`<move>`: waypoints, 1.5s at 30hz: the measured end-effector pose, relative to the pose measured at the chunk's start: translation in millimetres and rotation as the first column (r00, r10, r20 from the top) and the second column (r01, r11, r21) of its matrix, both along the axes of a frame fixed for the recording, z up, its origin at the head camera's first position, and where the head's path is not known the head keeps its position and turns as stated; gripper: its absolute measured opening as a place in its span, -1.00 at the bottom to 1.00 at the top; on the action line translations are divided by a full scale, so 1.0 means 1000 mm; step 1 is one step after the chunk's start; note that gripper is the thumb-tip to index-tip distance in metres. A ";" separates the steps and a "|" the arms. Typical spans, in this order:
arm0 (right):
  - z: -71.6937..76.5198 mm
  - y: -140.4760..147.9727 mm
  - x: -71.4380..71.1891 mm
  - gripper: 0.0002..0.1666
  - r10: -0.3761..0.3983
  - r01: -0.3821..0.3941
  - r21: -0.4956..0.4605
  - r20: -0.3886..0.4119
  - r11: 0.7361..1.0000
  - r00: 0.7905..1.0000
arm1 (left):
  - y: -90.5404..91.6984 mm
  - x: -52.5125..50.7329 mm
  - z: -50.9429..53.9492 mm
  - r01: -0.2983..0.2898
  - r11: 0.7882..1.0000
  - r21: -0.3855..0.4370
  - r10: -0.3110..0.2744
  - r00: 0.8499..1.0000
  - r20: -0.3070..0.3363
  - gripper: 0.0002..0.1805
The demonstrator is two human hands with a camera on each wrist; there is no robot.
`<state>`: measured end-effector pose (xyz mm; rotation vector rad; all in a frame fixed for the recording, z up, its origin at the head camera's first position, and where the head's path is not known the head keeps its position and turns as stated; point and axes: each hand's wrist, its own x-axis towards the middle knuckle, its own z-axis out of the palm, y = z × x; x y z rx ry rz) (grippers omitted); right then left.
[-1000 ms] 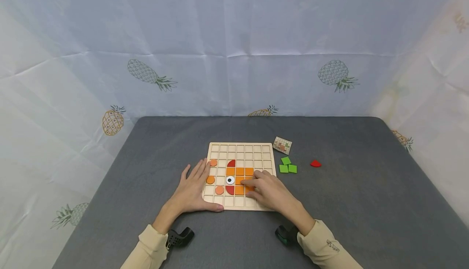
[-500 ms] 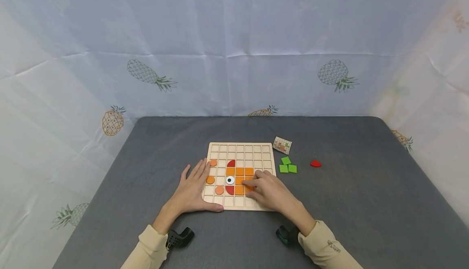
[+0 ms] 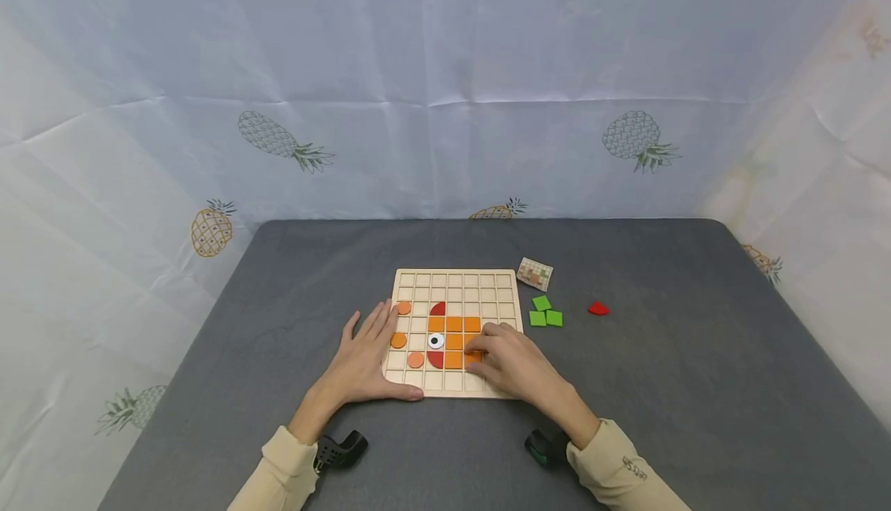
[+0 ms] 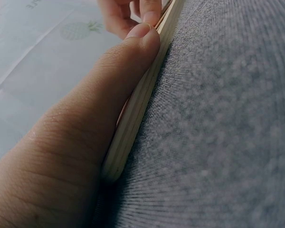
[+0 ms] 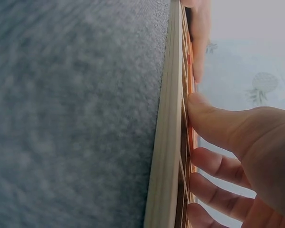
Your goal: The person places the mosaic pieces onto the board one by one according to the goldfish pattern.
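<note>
In the head view a wooden grid board (image 3: 457, 294) lies on the table. Orange square tiles (image 3: 454, 324), red quarter-round tiles (image 3: 438, 309), a white eye tile (image 3: 435, 341) and orange discs (image 3: 415, 359) sit in its cells. My left hand (image 3: 358, 356) rests along the board's left side, fingers extended, thumb on the front edge; the left wrist view shows this thumb (image 4: 140, 45). My right hand (image 3: 515, 360) bends over the lower right, index finger and thumb about an orange square tile (image 3: 474, 357), partly hidden. In the right wrist view its thumb (image 5: 213, 118) touches the tile row.
Several green square tiles (image 3: 538, 318) lie right of the board. Above them is a small pattern card (image 3: 535, 274) at the board's corner. A red tile (image 3: 599, 308) lies farther right on the grey table (image 3: 661, 387). A pineapple-print cloth (image 3: 431, 47) hangs behind.
My right index finger has drawn back slightly to the right, nearer the thumb, baring more of the middle orange tile. My left hand keeps its place; the head view has shifted slightly.
</note>
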<state>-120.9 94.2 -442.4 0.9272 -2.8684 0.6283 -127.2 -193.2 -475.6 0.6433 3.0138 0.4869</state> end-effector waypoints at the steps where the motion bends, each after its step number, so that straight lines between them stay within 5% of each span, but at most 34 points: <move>1: 0.000 0.000 0.000 -0.73 0.003 -0.003 -0.002 0.003 1.000 1.000 | 0.000 0.000 0.000 0.000 1.000 0.001 0.000 1.000 0.002 0.56; 21: 0.005 0.009 -0.002 -0.77 -0.012 0.013 -0.043 0.021 0.999 1.000 | 0.000 0.000 0.001 0.005 1.000 0.025 -0.005 1.000 0.014 0.57; 32: 0.011 0.037 -0.004 -0.77 -0.095 0.095 -0.072 0.000 0.993 0.995 | 0.000 0.000 0.000 -0.001 1.000 0.019 0.000 1.000 0.012 0.56; 45: 0.015 0.093 -0.016 -0.70 -0.269 0.264 -0.073 -0.064 0.962 0.961 | 0.001 0.000 -0.001 -0.008 1.000 0.018 0.008 1.000 0.005 0.58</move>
